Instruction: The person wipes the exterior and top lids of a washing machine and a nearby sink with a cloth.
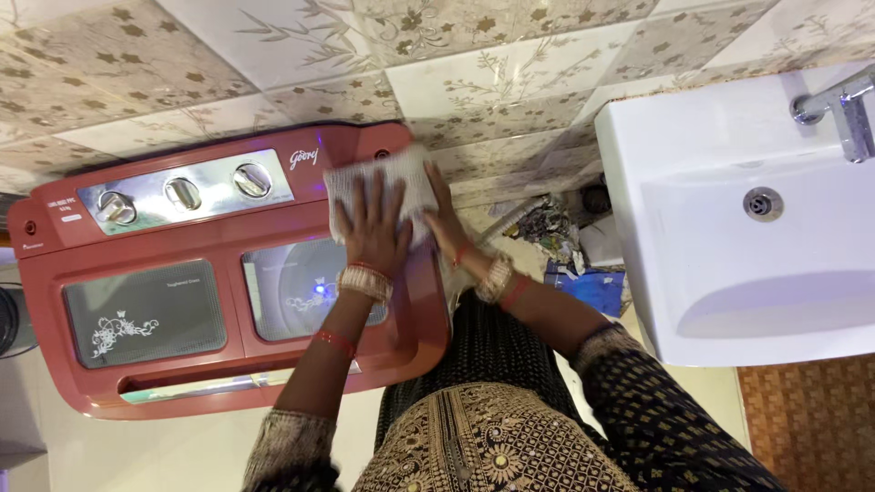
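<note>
A red twin-tub washing machine (228,374) stands below me, with a silver panel of three knobs (182,193) along its far edge and two dark lids. A white checked cloth (394,178) lies on its top right corner. My left hand (372,228) presses flat on the cloth, fingers spread. At the machine's right edge my right hand (447,214) rests on the same cloth. Both wrists carry bangles and red threads.
A white wall sink (693,182) with a chrome tap (843,109) hangs at the right. Between it and the machine lie a blue packet (592,287) and crumpled clutter on the floor. Patterned tiles (273,55) cover the wall ahead.
</note>
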